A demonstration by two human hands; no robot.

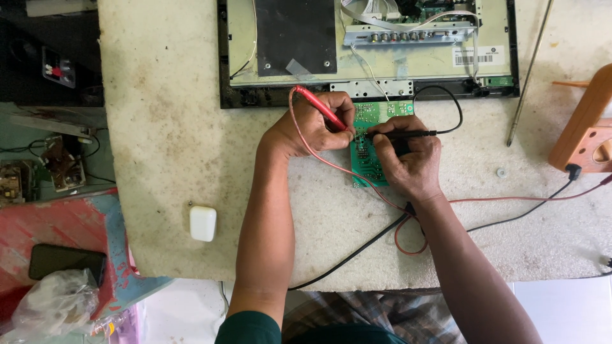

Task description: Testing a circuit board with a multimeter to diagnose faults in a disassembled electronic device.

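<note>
Board: small green circuit board [368, 143], flat rectangle, lies near the desk's far edge, just in front of the opened panel; both hands cover parts of it.
Left hand: left hand [312, 127] clenched around the red probe [322, 107], slim plastic stick, tip angled down onto the board's left side.
Right hand: right hand [411, 159] pinching the black probe [401, 134], held almost level, tip pointing left onto the board's middle.
Leads: red lead [331, 165] loops from the red probe, runs under the right wrist toward the desk's right edge; black lead [454, 105] arcs off the black probe's rear, thin and glossy. A second black cable [357, 251] runs diagonally toward the desk's near edge.
Desk: desk [172, 146] top is pale, rough, speckled stone-like slab with worn stains.
Panel: opened flat panel [427, 60] at the far edge, black frame, pale metal back, dark rectangular sheet on its left, row of connectors and ribbon cables on its right.
Far right: long thin metal rod [529, 73] lying slanted; wooden block [583, 124] at the right edge, rounded, orange-brown.
Near left: white rounded-square plastic box [203, 223], smooth, well apart from the hands.
Off desk, left: dark phone [65, 260] on a chipped red surface, crumpled clear plastic bag [54, 302] just below it.
</note>
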